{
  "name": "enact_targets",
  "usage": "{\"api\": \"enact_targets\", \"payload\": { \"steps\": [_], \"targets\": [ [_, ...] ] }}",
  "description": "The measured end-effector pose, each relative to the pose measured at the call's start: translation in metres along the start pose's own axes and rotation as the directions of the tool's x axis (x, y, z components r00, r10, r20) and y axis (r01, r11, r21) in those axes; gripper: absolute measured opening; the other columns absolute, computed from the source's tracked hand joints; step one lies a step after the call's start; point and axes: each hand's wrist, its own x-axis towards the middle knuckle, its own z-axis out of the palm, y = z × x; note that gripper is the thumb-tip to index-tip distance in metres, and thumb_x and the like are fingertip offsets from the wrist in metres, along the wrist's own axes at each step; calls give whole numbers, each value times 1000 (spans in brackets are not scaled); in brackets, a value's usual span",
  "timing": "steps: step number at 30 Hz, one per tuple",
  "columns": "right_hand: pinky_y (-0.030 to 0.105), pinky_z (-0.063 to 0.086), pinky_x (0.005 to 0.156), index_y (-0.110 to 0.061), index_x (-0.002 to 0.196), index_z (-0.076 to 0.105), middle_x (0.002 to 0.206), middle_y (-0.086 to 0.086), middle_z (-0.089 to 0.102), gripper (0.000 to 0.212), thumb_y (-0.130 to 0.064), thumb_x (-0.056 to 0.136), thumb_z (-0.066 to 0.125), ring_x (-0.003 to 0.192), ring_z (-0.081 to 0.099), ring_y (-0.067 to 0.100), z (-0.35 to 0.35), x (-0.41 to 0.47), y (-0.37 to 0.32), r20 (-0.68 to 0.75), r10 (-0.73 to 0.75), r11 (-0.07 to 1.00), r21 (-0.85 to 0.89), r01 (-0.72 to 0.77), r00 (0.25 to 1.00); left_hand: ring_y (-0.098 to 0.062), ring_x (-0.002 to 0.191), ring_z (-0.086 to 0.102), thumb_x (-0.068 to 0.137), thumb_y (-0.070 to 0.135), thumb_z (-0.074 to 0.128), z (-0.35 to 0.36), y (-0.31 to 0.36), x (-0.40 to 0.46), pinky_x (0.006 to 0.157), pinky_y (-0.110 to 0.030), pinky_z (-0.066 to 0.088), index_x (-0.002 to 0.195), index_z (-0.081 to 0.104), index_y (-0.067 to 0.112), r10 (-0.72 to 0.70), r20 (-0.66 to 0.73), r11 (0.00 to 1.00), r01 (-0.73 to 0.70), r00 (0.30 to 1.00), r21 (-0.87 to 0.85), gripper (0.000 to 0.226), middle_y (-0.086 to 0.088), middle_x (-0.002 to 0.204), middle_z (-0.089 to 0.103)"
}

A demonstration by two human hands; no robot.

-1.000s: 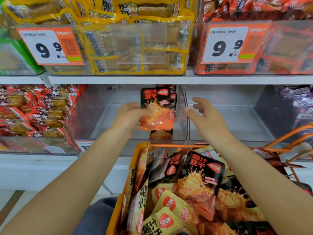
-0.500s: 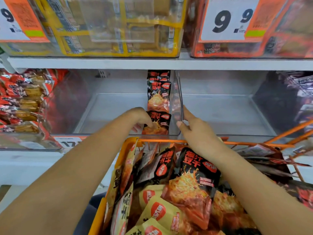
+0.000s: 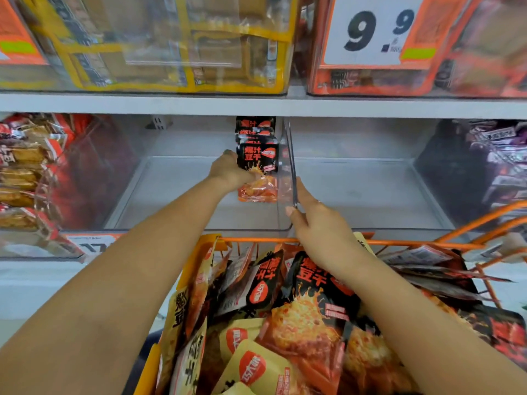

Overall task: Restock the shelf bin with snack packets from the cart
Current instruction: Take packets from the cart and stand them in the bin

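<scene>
A clear plastic shelf bin (image 3: 171, 195) on the middle shelf holds a short row of black-and-orange snack packets (image 3: 255, 129) standing against its right wall. My left hand (image 3: 228, 171) is inside the bin and grips the front packet (image 3: 258, 172) of that row by its left edge, holding it upright. My right hand (image 3: 316, 220) pinches the clear divider wall (image 3: 289, 166) between this bin and the one to its right. Below, the orange cart (image 3: 285, 240) is full of black-and-orange packets (image 3: 310, 317) and yellow packets (image 3: 256, 366).
The clear bin to the right (image 3: 365, 192) has a bare floor. Red packets (image 3: 25, 172) fill the left bin, dark purple ones (image 3: 496, 166) the far right. The upper shelf carries yellow (image 3: 171, 52) and orange (image 3: 470, 69) bins with a 9.9 price tag (image 3: 370, 32).
My left hand has pushed the packet deeper into the bin and stood it against the row. My right hand has risen from the cart rim and taken the divider wall. The camera has moved closer.
</scene>
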Motion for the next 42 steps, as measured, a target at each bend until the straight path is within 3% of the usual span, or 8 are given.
{"api": "enact_targets", "payload": {
  "steps": [8, 13, 17, 21, 25, 32, 37, 42],
  "targets": [
    [35, 44, 79, -28, 153, 9, 113, 16, 62, 58, -31, 102, 37, 94, 57, 30, -1, 2, 0, 4, -7, 1000, 14, 7, 1000, 3, 77, 61, 85, 15, 68, -62, 11, -106, 81, -22, 50, 91, 70, 16, 346, 200, 938, -335, 917, -86, 6, 2, 92, 69],
    [31, 42, 79, -29, 152, 17, 137, 9, 54, 57, -31, 101, 40, 88, 52, 23, 1, 9, 4, 9, 34, 998, 47, -34, 999, -8, 74, 59, 76, 67, 59, -65, 8, -172, 69, -27, 46, 73, 67, 23, 294, 491, 648, -549, 820, 528, 45, 9, 72, 65],
    [33, 35, 104, -19, 149, 31, 150, 5, 38, 55, -36, 99, 45, 128, 46, 24, -5, 3, -2, -11, 77, 992, 101, -75, 997, -21, 67, 39, 82, 46, 56, -48, 8, -183, 73, -32, 30, 56, 48, 14, 397, 419, 389, -564, 816, 729, 42, 0, 56, 43],
    [33, 46, 91, -16, 114, 65, 112, 2, 68, 26, -28, 99, 47, 101, 63, 16, -27, -15, -18, -418, 11, 950, 288, 121, 908, -20, 83, 56, 81, 35, 59, -65, 13, -185, 83, -31, 42, 70, 63, 20, 469, 314, 585, -556, 826, 590, 20, 4, 75, 64],
    [30, 52, 74, -22, 86, 67, 78, -7, 69, 25, -17, 98, 45, 67, 64, 7, -40, -17, -27, -434, 58, 839, 510, 192, 899, -13, 84, 61, 85, 44, 60, -90, 21, -180, 79, -33, 49, 66, 62, 28, 440, 269, 753, -515, 857, 410, 25, 10, 77, 65],
    [28, 51, 69, -28, 84, 67, 78, -8, 69, 28, -14, 96, 45, 67, 64, 5, -27, -22, -29, -330, -25, 882, 438, 176, 944, -22, 84, 41, 86, 44, 51, -41, 7, -183, 81, -34, 28, 58, 39, 19, 415, 415, 339, -561, 810, 755, 40, 3, 62, 37],
    [24, 52, 71, -18, 89, 70, 79, -2, 70, 25, -13, 97, 46, 69, 64, 9, -37, -25, -27, -309, 40, 803, 576, 154, 950, -13, 75, 49, 74, 42, 53, -73, 5, -183, 74, -28, 38, 58, 55, 13, 605, 348, 712, -682, 716, 167, 33, -1, 66, 50],
    [19, 53, 67, -21, 100, 69, 86, -6, 72, 45, -57, 85, 46, 78, 68, 7, -44, -25, -40, 93, 54, 649, 754, -106, 994, -2, 60, 50, 80, 18, 59, -94, 13, -183, 62, -12, 42, 54, 57, 22, 578, 250, 755, -393, 777, -524, 26, 9, 60, 53]
  ]
}}
